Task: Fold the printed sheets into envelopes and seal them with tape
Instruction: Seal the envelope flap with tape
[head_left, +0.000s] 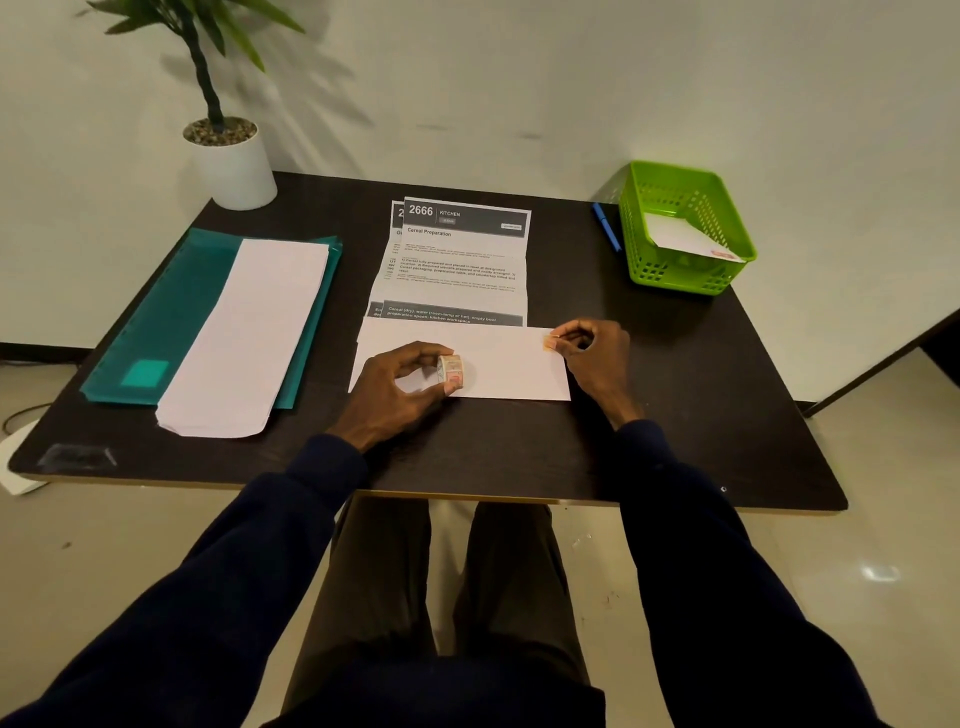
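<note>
A dark, matte table (675, 415) with a pale edge strip carries everything. Near the middle of its front edge lie the printed sheets (462, 260), two creased pages overlapping, grey header bands uppermost. Their lower part is turned up into a plain white flap (509, 369).

The left hand (400, 382) rests on that flap, thumb and fingers curled round a small tape roll (451, 370) that stands on its edge on the paper. The right hand (592, 353) sits at the flap's upper right corner, thumb and fingertips pinching a short orange-tinted strip of tape (549, 343) against the paper's edge.

Along the left edge lie glossy teal plastic folders (171, 317) with a long stack of blank white paper (249, 332) on top. At the far right corner stands a lime-green perforated basket (675, 278) holding a white paper item, with a blue pen (607, 227) just beside it. A smooth white plant pot (236, 166) topped with pebbles stands at the far left corner.
</note>
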